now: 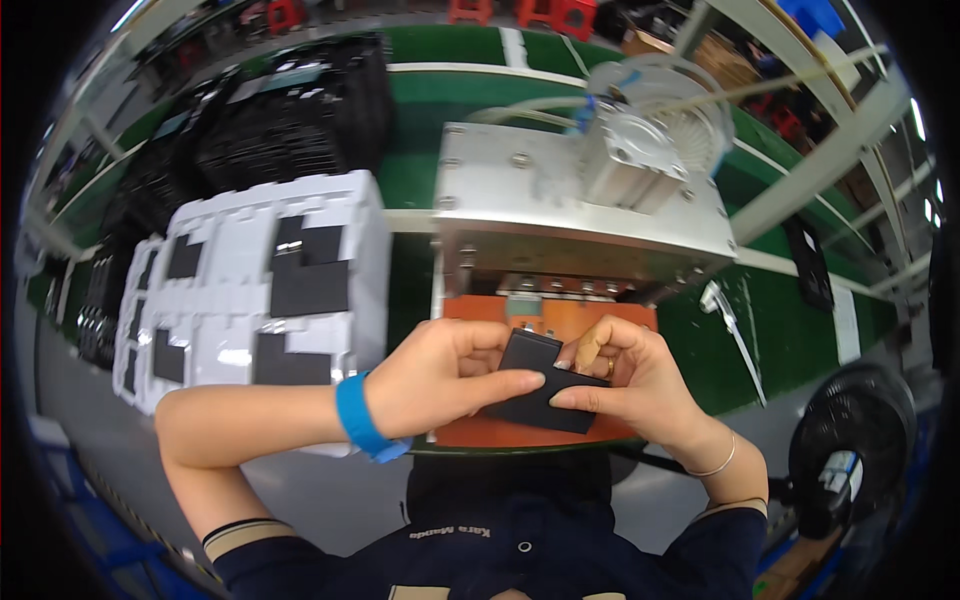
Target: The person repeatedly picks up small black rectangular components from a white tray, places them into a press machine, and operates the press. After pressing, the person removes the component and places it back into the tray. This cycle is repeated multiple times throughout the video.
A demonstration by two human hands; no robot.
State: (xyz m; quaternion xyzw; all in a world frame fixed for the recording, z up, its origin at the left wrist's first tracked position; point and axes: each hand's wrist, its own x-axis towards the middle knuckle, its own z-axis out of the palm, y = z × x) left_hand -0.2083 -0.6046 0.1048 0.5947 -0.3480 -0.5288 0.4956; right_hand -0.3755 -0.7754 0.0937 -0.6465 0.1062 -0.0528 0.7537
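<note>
Both hands hold a black L-shaped flat part (pixel 538 412), tilted above the orange base (pixel 478 432) of a metal press-like fixture (pixel 500 190). My left hand (pixel 435 368) pinches its upright leg and left side, the thumb lying across the face. On the other side, my right hand (pixel 645 378) grips the wider end between thumb and curled fingers. A tan covering wraps one right finger. Behind the part, small metal fittings (pixel 530 310) sit on the orange base, partly hidden by my hands. The back of the part does not show.
To the left stands a white tray (pixel 225 345) with several similar black parts; stacked black trays (pixel 290 130) rise behind it. An air cylinder (pixel 635 150) with hoses tops the fixture. On the green bench lie a silver caliper-like tool (pixel 735 340) and a black device (pixel 808 262). A black fan (pixel 865 425) is at right.
</note>
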